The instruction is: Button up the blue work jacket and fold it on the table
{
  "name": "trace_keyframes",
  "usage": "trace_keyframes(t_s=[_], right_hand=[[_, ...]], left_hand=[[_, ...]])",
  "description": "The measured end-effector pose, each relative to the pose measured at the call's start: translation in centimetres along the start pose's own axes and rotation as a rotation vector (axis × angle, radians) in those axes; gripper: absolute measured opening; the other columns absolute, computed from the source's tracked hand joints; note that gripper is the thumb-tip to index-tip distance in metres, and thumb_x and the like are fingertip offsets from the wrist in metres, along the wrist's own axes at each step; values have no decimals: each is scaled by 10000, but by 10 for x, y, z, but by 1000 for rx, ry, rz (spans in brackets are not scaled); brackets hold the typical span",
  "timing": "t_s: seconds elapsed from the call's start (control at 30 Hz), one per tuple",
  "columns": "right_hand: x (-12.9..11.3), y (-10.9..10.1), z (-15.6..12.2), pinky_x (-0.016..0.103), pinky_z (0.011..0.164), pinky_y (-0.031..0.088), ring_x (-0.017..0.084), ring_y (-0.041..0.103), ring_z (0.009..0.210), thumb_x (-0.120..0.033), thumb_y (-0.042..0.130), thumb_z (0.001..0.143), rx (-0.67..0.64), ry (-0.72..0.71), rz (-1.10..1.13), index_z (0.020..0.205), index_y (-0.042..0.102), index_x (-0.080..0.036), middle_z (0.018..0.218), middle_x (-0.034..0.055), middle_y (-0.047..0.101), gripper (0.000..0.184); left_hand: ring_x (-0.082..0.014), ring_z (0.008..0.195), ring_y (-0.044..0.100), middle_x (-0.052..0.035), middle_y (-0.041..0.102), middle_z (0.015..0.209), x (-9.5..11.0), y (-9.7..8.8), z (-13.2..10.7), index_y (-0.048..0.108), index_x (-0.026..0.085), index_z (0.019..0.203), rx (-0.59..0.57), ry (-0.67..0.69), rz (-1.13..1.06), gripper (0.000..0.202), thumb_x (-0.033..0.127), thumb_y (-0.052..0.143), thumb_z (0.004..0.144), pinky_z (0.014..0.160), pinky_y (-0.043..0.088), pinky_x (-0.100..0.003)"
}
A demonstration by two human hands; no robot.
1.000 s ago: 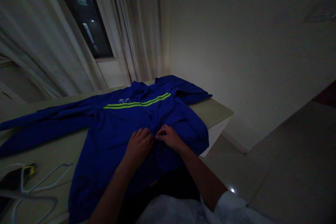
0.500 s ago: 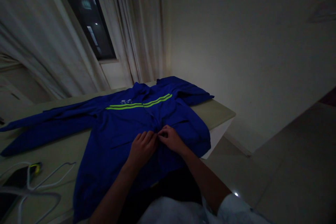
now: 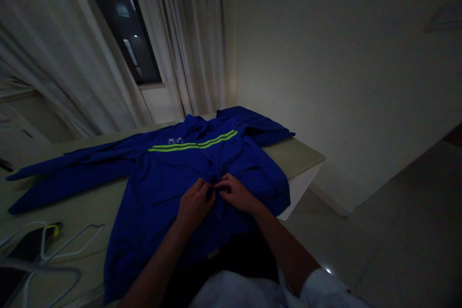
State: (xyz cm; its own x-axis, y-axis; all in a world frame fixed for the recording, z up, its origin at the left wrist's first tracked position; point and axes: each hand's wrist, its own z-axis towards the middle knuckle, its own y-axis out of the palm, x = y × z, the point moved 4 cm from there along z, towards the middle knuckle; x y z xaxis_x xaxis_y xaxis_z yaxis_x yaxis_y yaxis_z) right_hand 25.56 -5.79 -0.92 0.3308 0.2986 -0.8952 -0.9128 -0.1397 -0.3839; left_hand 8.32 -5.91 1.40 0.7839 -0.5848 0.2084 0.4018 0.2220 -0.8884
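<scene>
A blue jacket point(image 3: 169, 173) with two bright green chest stripes lies spread front-up on a pale table point(image 3: 296, 156), one sleeve stretched out to the left. My left hand point(image 3: 195, 202) and my right hand point(image 3: 234, 192) meet at the jacket's front opening, about halfway down. Both hands have their fingers curled and pinched on the cloth at that seam. What exactly sits between the fingertips is too dark to make out.
White wire hangers point(image 3: 54, 255) and a dark phone with a yellow-green edge point(image 3: 32, 243) lie at the table's left front. Pale curtains point(image 3: 184, 43) and a dark window point(image 3: 122, 24) stand behind. The table's right corner drops to a tiled floor point(image 3: 390, 231).
My hands have stayed at the jacket's front seam, the fingers drawing closer together and shifting slightly. The view has drifted a little; the jacket has not moved.
</scene>
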Motion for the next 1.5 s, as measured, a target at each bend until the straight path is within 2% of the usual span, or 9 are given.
trace_keyframes(t_s=[0.3, 0.4, 0.7, 0.93, 1.07, 1.17, 1.3, 1.4, 1.5], right_hand=[[-4, -2, -1, 244, 743, 485, 96, 565, 791, -43, 641, 834, 13, -11, 13, 1071, 762, -180, 1102, 16, 563, 300], [-7, -3, -1, 246, 757, 488, 106, 567, 806, -38, 636, 822, 31, -2, 4, 1052, 766, -180, 1082, 16, 577, 300], [-11, -1, -5, 274, 753, 491, 135, 590, 835, -134, 626, 855, 54, 6, -5, 1055, 787, -211, 1091, 33, 583, 268], [-11, -6, -6, 322, 754, 510, 175, 593, 777, -81, 568, 760, 185, -18, -140, 1062, 739, -220, 998, 33, 643, 374], [-33, -14, 16, 393, 938, 519, 233, 635, 979, -132, 582, 844, 272, -91, -316, 1035, 733, -220, 1090, 80, 632, 259], [-44, -9, 50, 427, 1040, 474, 272, 606, 1126, -287, 651, 938, 233, -187, -428, 1087, 734, -226, 1163, 105, 619, 181], [-18, 6, 86, 406, 963, 491, 278, 611, 1042, -390, 825, 825, 134, -78, -547, 1008, 727, -212, 1059, 98, 647, 274], [8, 7, 93, 365, 928, 489, 245, 629, 996, -303, 751, 865, 154, -40, -546, 1018, 723, -200, 1027, 86, 666, 186], [22, 0, 92, 343, 893, 487, 221, 644, 933, -243, 651, 904, 189, -50, -490, 997, 734, -194, 987, 77, 688, 135]], left_hand=[[-233, 958, 689, -76, 692, 1089, 3, 1, -1, 631, 203, 1237, -6, 105, 69, 211, 247, 551, 1046, 831, 532, -345], [-231, 954, 688, -71, 698, 1056, 4, 2, -1, 649, 223, 1169, -13, 131, 57, 163, 282, 540, 1062, 842, 529, -338], [-216, 1041, 698, -56, 701, 1173, -3, -1, 2, 621, 246, 1282, -50, -14, -344, 320, 209, 581, 966, 906, 553, -340], [-199, 1077, 704, -40, 724, 1198, -8, 5, 2, 615, 248, 1328, -55, -17, -403, 422, 141, 609, 920, 967, 545, -325], [-205, 1071, 708, -48, 735, 1177, -7, 5, 4, 623, 250, 1292, -84, 1, -406, 404, 126, 603, 908, 955, 546, -322], [-228, 1008, 711, -55, 738, 1091, -3, 2, 3, 650, 241, 1151, -119, 3, -373, 269, 170, 640, 892, 903, 550, -335], [-235, 1050, 693, -57, 732, 1088, 6, -6, -2, 663, 257, 1060, -179, 55, -320, 163, 203, 600, 920, 952, 521, -347], [-219, 1027, 704, -43, 737, 1120, 8, -12, 3, 681, 276, 1090, -225, 50, -281, 219, 195, 577, 915, 887, 524, -315], [-214, 863, 718, -10, 762, 994, 2, -14, 28, 725, 302, 1001, -287, 0, -234, 166, 235, 645, 871, 741, 508, -295]])
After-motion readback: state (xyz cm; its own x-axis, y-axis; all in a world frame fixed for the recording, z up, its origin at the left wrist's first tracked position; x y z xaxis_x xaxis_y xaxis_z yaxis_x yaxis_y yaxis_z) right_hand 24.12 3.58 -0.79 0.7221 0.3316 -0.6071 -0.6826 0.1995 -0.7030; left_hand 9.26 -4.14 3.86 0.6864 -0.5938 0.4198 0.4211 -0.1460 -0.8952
